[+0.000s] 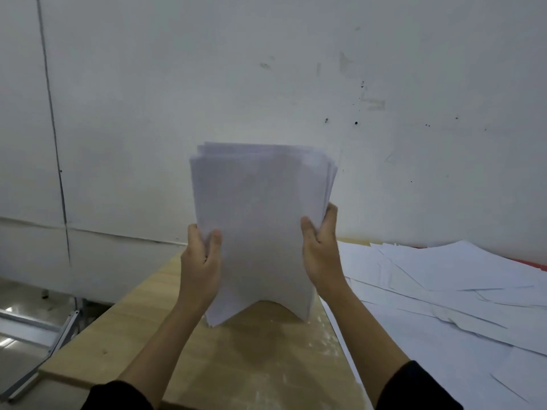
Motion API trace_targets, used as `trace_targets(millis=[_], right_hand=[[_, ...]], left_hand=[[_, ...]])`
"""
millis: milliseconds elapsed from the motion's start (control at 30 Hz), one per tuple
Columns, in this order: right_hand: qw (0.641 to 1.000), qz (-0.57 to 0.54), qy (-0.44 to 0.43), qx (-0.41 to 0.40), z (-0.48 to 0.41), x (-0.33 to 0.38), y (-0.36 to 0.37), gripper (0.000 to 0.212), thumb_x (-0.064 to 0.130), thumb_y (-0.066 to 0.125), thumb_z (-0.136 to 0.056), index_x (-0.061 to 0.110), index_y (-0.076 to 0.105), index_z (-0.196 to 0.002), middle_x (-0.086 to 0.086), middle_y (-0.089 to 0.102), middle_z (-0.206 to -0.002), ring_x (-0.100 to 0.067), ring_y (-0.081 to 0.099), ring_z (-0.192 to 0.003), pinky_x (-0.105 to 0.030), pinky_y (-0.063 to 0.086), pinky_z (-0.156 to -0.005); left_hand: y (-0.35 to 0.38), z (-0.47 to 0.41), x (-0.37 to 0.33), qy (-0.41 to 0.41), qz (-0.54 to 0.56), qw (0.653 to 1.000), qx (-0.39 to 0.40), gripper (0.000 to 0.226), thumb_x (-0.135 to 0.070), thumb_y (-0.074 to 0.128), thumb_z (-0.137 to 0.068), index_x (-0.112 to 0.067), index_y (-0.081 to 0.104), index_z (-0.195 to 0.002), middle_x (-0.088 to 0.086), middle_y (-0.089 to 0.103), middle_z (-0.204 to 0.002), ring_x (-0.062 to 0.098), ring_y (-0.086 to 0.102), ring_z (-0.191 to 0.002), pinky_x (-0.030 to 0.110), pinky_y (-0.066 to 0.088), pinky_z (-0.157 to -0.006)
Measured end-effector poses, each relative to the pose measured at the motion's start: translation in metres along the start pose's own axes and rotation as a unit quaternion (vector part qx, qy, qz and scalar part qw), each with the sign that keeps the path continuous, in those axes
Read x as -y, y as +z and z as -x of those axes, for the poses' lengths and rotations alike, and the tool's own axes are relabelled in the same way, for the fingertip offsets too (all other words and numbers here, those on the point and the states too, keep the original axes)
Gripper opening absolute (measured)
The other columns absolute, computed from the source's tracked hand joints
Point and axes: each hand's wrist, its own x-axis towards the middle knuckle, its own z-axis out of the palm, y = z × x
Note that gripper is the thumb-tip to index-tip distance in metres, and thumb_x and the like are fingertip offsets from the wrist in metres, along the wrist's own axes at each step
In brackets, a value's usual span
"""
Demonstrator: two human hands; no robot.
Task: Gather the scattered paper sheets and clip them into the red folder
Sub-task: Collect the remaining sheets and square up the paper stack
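A thick stack of white paper sheets point(260, 226) stands upright on its lower edge on the wooden table point(260, 365), its bottom edge bowed upward in the middle. My left hand point(201, 261) grips the stack's left edge, thumb in front and fingers behind. My right hand point(321, 250) grips the right edge the same way. More loose white sheets point(444, 291) lie scattered over the right part of the table. A thin strip of red point(535, 263), perhaps the folder, peeks out under them at the far right.
A white wall point(266, 84) rises directly behind the table. The table's left edge runs diagonally, with a metal frame point(53, 341) and glossy floor beyond it at lower left.
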Motion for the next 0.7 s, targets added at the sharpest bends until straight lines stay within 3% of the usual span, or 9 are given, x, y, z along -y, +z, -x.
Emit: trace_targets(millis=[133, 200, 233, 300, 333, 367, 467, 600, 700], right_hand=[[0.991, -0.012, 0.126, 0.047, 0.014, -0.019, -0.006, 0.019, 0.016, 0.055, -0.095, 0.021, 0.05, -0.113, 0.009, 0.065, -0.099, -0.012, 0.065, -0.093, -0.033, 0.053, -0.086], [0.989, 0.027, 0.134, 0.054, 0.016, -0.02, -0.009, 0.012, 0.018, 0.056, -0.095, 0.021, 0.059, -0.106, 0.007, 0.068, -0.096, -0.018, 0.067, -0.094, -0.035, 0.054, -0.086], [0.99, 0.032, 0.132, 0.048, 0.015, -0.018, -0.011, 0.013, 0.02, 0.056, -0.095, 0.017, 0.062, -0.106, 0.003, 0.07, -0.097, -0.02, 0.067, -0.094, -0.036, 0.055, -0.085], [0.99, 0.007, 0.136, 0.031, 0.011, -0.011, -0.021, 0.017, 0.02, 0.058, -0.094, 0.012, 0.064, -0.108, -0.004, 0.071, -0.1, -0.022, 0.069, -0.092, -0.038, 0.056, -0.083], [0.989, -0.023, 0.146, 0.03, 0.008, -0.007, -0.028, 0.015, 0.018, 0.06, -0.093, 0.012, 0.065, -0.106, -0.006, 0.072, -0.101, -0.023, 0.069, -0.091, -0.039, 0.057, -0.082], [0.985, -0.054, 0.161, 0.029, 0.005, -0.003, -0.04, 0.013, 0.016, 0.062, -0.091, 0.013, 0.066, -0.103, -0.007, 0.072, -0.1, -0.024, 0.07, -0.089, -0.039, 0.058, -0.081], [0.965, -0.123, 0.23, 0.02, -0.001, 0.006, -0.086, 0.018, 0.014, 0.069, -0.085, 0.009, 0.067, -0.102, -0.011, 0.072, -0.103, -0.027, 0.071, -0.09, -0.039, 0.058, -0.078], [0.912, -0.187, 0.358, 0.075, 0.013, 0.007, -0.159, 0.038, 0.016, 0.071, -0.079, 0.001, 0.065, -0.114, -0.017, 0.069, -0.113, -0.033, 0.068, -0.098, -0.044, 0.056, -0.086], [0.909, -0.134, 0.39, 0.059, 0.026, 0.0, -0.213, 0.037, 0.01, 0.068, -0.083, 0.002, 0.061, -0.118, -0.016, 0.07, -0.112, -0.032, 0.068, -0.101, -0.043, 0.057, -0.082]], left_hand=[[-0.001, 0.009, 0.019, -0.065, -0.05, 0.993, 0.081, 0.017, -0.009, 0.049, -0.096, -0.01, 0.037, -0.108, -0.008, 0.056, -0.095, 0.027, 0.059, -0.092, 0.025, 0.043, -0.057], [-0.002, 0.009, 0.018, -0.049, -0.089, 0.991, 0.086, 0.028, -0.004, 0.049, -0.095, -0.004, 0.041, -0.122, 0.001, 0.056, -0.109, 0.031, 0.057, -0.105, 0.033, 0.043, -0.067], [-0.002, 0.008, 0.016, -0.022, -0.102, 0.991, 0.084, 0.033, -0.002, 0.05, -0.094, -0.001, 0.042, -0.126, 0.004, 0.056, -0.113, 0.029, 0.057, -0.104, 0.033, 0.042, -0.071], [-0.001, 0.005, 0.005, 0.043, -0.094, 0.991, 0.089, 0.027, -0.001, 0.05, -0.094, -0.005, 0.05, -0.12, -0.004, 0.055, -0.103, 0.011, 0.056, -0.079, 0.019, 0.039, -0.06], [-0.001, 0.001, -0.002, 0.071, -0.09, 0.988, 0.102, 0.026, -0.002, 0.05, -0.094, -0.019, 0.053, -0.113, -0.012, 0.053, -0.093, -0.003, 0.05, -0.067, 0.012, 0.039, -0.056], [0.003, -0.002, -0.01, 0.086, -0.088, 0.985, 0.123, 0.031, -0.004, 0.05, -0.094, -0.033, 0.05, -0.106, -0.02, 0.05, -0.086, -0.008, 0.048, -0.061, 0.006, 0.038, -0.055], [0.021, -0.01, -0.031, 0.069, -0.047, 0.977, 0.194, 0.026, -0.006, 0.051, -0.094, -0.029, 0.05, -0.104, -0.022, 0.056, -0.089, -0.012, 0.059, -0.069, 0.005, 0.041, -0.052], [0.072, 0.004, -0.043, -0.038, 0.089, 0.959, 0.265, 0.026, -0.007, 0.052, -0.095, -0.025, 0.051, -0.113, -0.015, 0.061, -0.103, -0.002, 0.067, -0.074, 0.013, 0.051, -0.051], [0.124, 0.026, -0.05, -0.11, 0.126, 0.936, 0.31, 0.03, -0.006, 0.054, -0.094, -0.026, 0.05, -0.116, -0.012, 0.063, -0.106, 0.009, 0.07, -0.081, 0.021, 0.054, -0.053]])
